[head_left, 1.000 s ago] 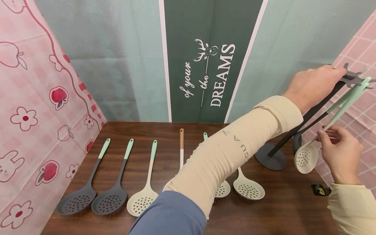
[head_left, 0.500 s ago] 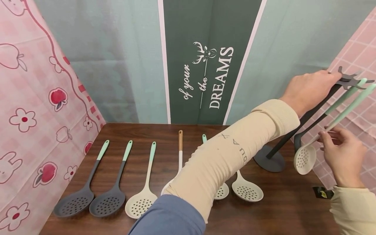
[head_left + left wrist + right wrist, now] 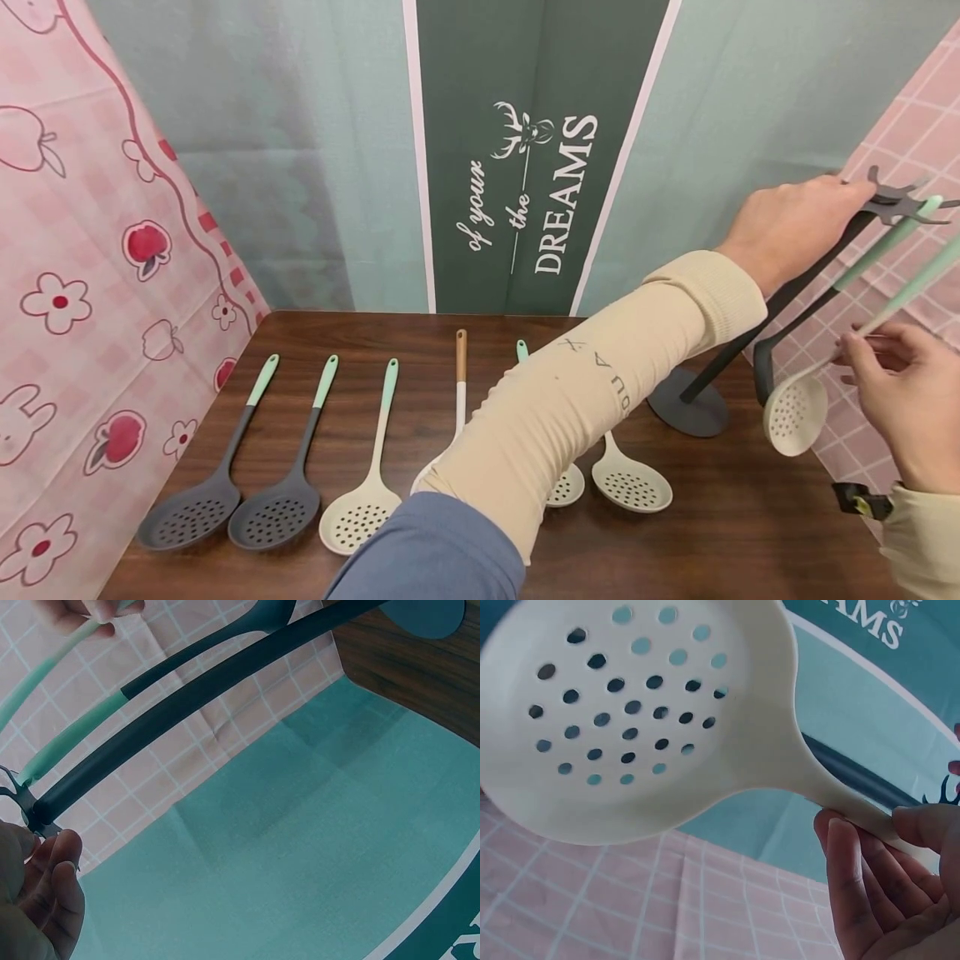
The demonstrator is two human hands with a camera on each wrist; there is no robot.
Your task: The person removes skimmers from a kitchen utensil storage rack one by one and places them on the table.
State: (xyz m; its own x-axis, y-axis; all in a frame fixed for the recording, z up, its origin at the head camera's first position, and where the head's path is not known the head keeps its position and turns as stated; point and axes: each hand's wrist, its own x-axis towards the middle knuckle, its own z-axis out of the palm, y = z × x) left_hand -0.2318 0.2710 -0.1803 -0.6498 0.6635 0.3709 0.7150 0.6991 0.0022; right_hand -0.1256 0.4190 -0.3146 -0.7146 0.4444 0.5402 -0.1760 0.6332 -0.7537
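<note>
My left hand (image 3: 798,221) grips the hooked top of a dark utensil stand (image 3: 708,375), whose pole slants in the head view. Thumb and fingers of my right hand (image 3: 903,392) pinch the stem of a cream slotted skimmer (image 3: 795,415) with a mint handle. In the right wrist view the skimmer's perforated bowl (image 3: 630,727) fills the upper left. A dark utensil (image 3: 798,321) with a mint handle hangs from the stand beside it; in the left wrist view its handle (image 3: 75,742) meets a hook. The held skimmer's handle end is outside the head view.
On the brown wooden table (image 3: 300,575) lie two dark skimmers (image 3: 273,508), a cream one (image 3: 360,521), and more pale ones (image 3: 633,483), partly behind my left sleeve (image 3: 585,383). A pink tiled cloth (image 3: 922,158) borders the right side.
My right hand has drawn the cream skimmer to the right, and its handle has come away from the stand's hooks. The left hand keeps its grip on the stand.
</note>
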